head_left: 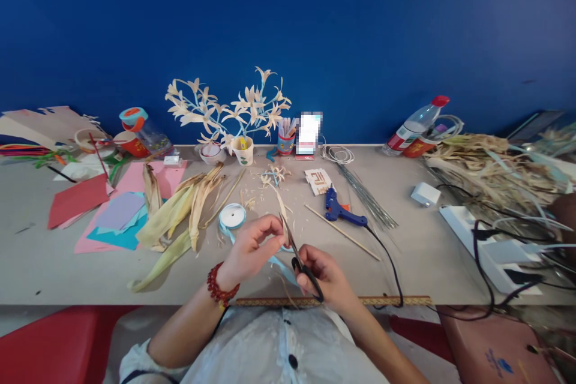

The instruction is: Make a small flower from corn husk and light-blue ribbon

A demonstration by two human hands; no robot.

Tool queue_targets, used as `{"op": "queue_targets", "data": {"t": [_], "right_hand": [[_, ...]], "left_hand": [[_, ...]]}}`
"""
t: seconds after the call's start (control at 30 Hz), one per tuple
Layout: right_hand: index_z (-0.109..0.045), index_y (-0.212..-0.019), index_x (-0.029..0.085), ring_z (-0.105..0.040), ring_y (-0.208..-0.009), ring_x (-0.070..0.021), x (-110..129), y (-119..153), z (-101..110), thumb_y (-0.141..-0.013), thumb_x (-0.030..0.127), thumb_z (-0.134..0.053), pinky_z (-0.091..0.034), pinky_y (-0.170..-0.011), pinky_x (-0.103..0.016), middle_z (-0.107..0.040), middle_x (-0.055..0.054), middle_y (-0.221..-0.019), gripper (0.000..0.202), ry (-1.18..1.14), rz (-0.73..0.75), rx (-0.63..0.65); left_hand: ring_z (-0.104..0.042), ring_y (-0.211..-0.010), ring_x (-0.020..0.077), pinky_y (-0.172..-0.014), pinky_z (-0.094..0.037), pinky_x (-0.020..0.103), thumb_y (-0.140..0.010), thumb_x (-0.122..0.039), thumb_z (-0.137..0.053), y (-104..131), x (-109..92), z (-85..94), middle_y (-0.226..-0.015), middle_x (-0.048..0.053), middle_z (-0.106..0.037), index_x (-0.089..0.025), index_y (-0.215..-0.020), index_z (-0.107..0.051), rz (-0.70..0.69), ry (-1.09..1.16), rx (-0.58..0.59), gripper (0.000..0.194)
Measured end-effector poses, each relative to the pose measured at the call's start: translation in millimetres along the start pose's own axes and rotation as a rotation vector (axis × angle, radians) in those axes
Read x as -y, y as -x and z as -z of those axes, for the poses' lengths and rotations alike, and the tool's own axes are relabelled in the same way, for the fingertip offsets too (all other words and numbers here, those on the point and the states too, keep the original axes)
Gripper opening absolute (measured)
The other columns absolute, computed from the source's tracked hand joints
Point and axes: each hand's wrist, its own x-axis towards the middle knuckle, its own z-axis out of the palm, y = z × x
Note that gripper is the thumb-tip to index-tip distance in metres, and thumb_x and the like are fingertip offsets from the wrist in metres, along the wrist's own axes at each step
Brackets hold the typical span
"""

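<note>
My left hand (255, 249), with a red bead bracelet at the wrist, pinches a pale strip of corn husk (279, 199) that points up and away from me. In my right hand (324, 276) is a pair of black-handled scissors (294, 246), its blades reaching up beside the strip and my left fingertips. Whether the blades touch the strip I cannot tell. Just left of my left hand sits a roll of light blue ribbon (233, 215). A loose blue ribbon end (283, 270) lies beneath my hands. Small husk flowers (275, 176) and scraps lie beyond them.
Right of my hands lie a blue glue gun (344, 210) with a trailing cord, a wooden stick (342, 232) and wires (366, 195). Corn husks (180, 210) and coloured paper (119, 222) spread leftward. A power strip (490, 252) is far right; husk flowers (252, 108) stand behind.
</note>
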Motion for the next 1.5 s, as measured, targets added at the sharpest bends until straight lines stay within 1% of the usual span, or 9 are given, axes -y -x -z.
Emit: {"op": "queue_targets", "data": {"t": [0.17,0.33,0.67,0.77,0.87,1.1,1.2,1.4,1.5], "right_hand": [[-0.041,-0.073,0.021,-0.034,-0.045,-0.0065,-1.5,-0.4,1.7,-0.064,0.065,-0.074,-0.025,-0.043,-0.019,-0.041,0.008,-0.056,0.055,0.011,0.002,0.001],[-0.041,-0.074,0.021,-0.035,-0.045,-0.0062,-3.3,-0.9,2.0,-0.066,0.065,-0.072,-0.027,-0.043,-0.020,-0.043,0.008,-0.056,0.055,0.002,0.009,0.017],[-0.040,-0.073,0.021,-0.036,-0.044,-0.0062,-5.7,-2.4,1.9,-0.067,0.066,-0.071,-0.029,-0.042,-0.020,-0.042,0.008,-0.057,0.055,0.011,0.013,0.009],[-0.040,-0.074,0.021,-0.036,-0.044,-0.0059,-6.6,-2.4,3.5,-0.069,0.064,-0.071,-0.029,-0.042,-0.019,-0.042,0.008,-0.057,0.053,0.013,0.011,0.012],[-0.040,-0.073,0.021,-0.037,-0.044,-0.0059,-7.1,-2.7,5.3,-0.067,0.064,-0.071,-0.028,-0.042,-0.019,-0.042,0.008,-0.057,0.054,0.023,0.000,0.013],[-0.041,-0.072,0.021,-0.037,-0.044,-0.0066,-7.9,-4.8,8.6,-0.069,0.062,-0.072,-0.028,-0.042,-0.019,-0.042,0.008,-0.055,0.052,0.074,-0.021,-0.024],[-0.040,-0.071,0.021,-0.036,-0.044,-0.0067,-8.7,-7.1,9.4,-0.069,0.060,-0.072,-0.026,-0.042,-0.019,-0.042,0.008,-0.053,0.050,0.094,-0.028,-0.034],[-0.039,-0.068,0.022,-0.033,-0.039,-0.0061,-9.0,-11.4,9.7,-0.068,0.060,-0.072,-0.026,-0.041,-0.020,-0.040,0.010,-0.046,0.051,0.080,-0.062,-0.081],[-0.040,-0.070,0.022,-0.036,-0.041,-0.0068,-8.9,-13.4,12.2,-0.069,0.059,-0.073,-0.028,-0.042,-0.020,-0.044,0.009,-0.048,0.050,0.075,-0.067,-0.095]], "left_hand": [[-0.060,-0.075,0.0176,-0.070,-0.047,0.029,-0.087,-0.028,-0.056,-0.6,-0.2,1.2,-0.082,0.007,-0.065,-0.018,-0.076,-0.057,0.010,0.007,0.006,0.015],[-0.059,-0.074,0.0165,-0.069,-0.046,0.027,-0.086,-0.026,-0.056,-1.2,2.3,2.7,-0.081,0.005,-0.064,-0.018,-0.076,-0.056,0.021,0.017,0.015,0.014],[-0.057,-0.074,0.0156,-0.069,-0.044,0.026,-0.087,-0.026,-0.055,-1.2,5.6,3.7,-0.081,0.005,-0.062,-0.018,-0.075,-0.055,0.029,0.027,0.016,0.014],[-0.057,-0.075,0.0156,-0.070,-0.043,0.026,-0.088,-0.026,-0.055,-1.8,6.4,4.4,-0.081,0.005,-0.062,-0.018,-0.076,-0.055,0.029,0.028,0.027,0.015],[-0.058,-0.076,0.0154,-0.072,-0.043,0.026,-0.088,-0.025,-0.055,-3.4,6.8,5.1,-0.081,0.004,-0.063,-0.017,-0.076,-0.054,0.027,0.036,0.042,0.014],[-0.059,-0.077,0.0156,-0.071,-0.043,0.026,-0.087,-0.021,-0.055,-5.9,8.0,7.7,-0.080,0.004,-0.062,-0.016,-0.077,-0.054,0.025,0.073,0.067,0.011],[-0.059,-0.078,0.0161,-0.072,-0.043,0.027,-0.088,-0.021,-0.054,-6.7,10.7,8.9,-0.083,0.005,-0.063,-0.016,-0.078,-0.055,0.033,0.079,0.070,0.011],[-0.059,-0.081,0.0162,-0.075,-0.043,0.027,-0.087,-0.022,-0.054,-10.8,17.1,12.5,-0.082,0.005,-0.063,-0.016,-0.077,-0.054,0.031,0.078,0.098,0.012],[-0.061,-0.083,0.0165,-0.077,-0.045,0.029,-0.087,-0.024,-0.055,-10.9,19.2,14.6,-0.087,0.005,-0.063,-0.016,-0.077,-0.053,0.060,0.121,0.100,0.013]]}}
